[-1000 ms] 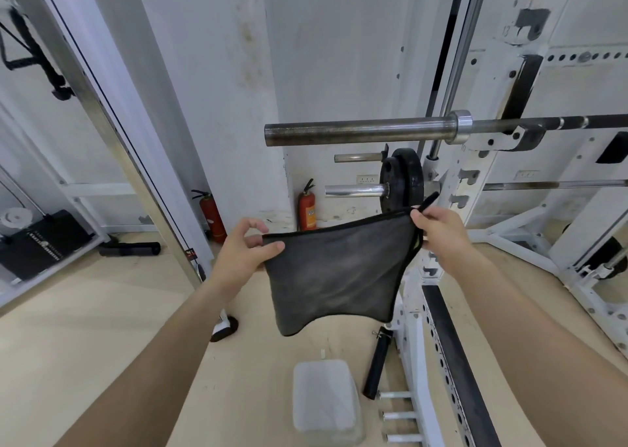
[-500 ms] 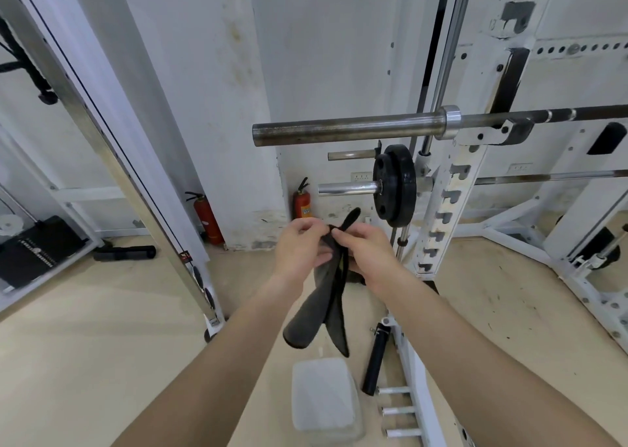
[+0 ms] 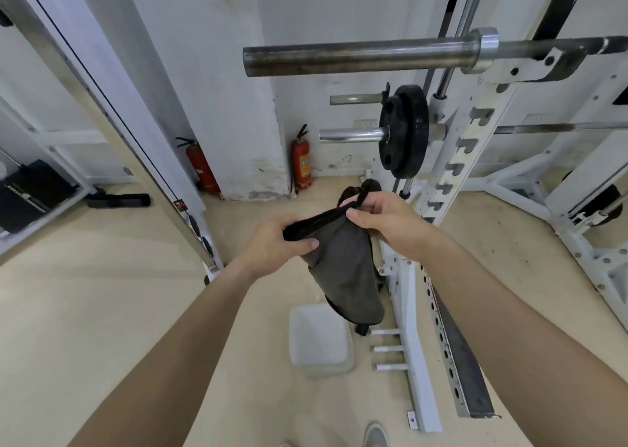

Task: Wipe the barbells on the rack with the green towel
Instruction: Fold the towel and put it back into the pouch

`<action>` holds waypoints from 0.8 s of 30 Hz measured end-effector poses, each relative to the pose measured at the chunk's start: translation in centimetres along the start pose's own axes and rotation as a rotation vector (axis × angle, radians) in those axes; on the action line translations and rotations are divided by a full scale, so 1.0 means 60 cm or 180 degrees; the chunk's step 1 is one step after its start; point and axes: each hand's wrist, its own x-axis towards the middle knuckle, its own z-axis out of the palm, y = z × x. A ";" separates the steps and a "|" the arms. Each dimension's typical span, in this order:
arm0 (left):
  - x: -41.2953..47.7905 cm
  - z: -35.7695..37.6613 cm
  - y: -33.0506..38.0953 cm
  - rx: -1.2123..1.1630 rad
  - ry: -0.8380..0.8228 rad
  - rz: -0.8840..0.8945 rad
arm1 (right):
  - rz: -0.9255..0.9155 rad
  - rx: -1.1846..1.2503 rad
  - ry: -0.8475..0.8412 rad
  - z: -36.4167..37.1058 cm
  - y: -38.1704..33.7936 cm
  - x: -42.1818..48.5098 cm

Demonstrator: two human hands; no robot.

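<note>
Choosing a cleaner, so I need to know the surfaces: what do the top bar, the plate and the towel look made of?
Top bar: bare steel, dull grey-brown, patchy, maybe tarnished. Plate: black, matte, rubber-coated or painted iron; cannot tell which. Towel: soft napped cloth, likely microfibre, looks dark grey here, with black stitched edging.

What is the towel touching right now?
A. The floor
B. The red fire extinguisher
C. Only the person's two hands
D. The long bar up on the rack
C: the towel hangs in the air between the left hand and the right hand, well below the bar and above the floor.
</note>
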 end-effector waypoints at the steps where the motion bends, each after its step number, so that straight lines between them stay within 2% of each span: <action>1: 0.002 0.004 -0.020 -0.0090 0.0039 -0.0059 | 0.0109 -0.0081 0.0109 -0.007 0.021 0.007; 5: 0.025 0.048 -0.130 -0.0108 -0.0039 -0.0320 | 0.0622 -0.0434 0.0297 -0.020 0.163 0.039; 10: 0.101 0.154 -0.316 0.0542 -0.0291 -0.0737 | 0.1218 -0.0793 0.0392 0.009 0.411 0.109; 14: 0.182 0.221 -0.461 0.0682 0.0026 -0.0962 | 0.1157 -0.0865 0.0732 0.037 0.563 0.195; 18: 0.216 0.296 -0.582 0.0846 0.0489 -0.0830 | 0.0851 -0.0956 0.1024 0.059 0.699 0.243; 20: 0.215 0.345 -0.646 0.0970 0.0457 -0.0857 | 0.0913 -0.0968 0.1037 0.070 0.782 0.238; 24: 0.192 0.464 -0.794 0.1191 0.0003 -0.1147 | 0.1329 -0.1024 0.0925 0.092 0.966 0.201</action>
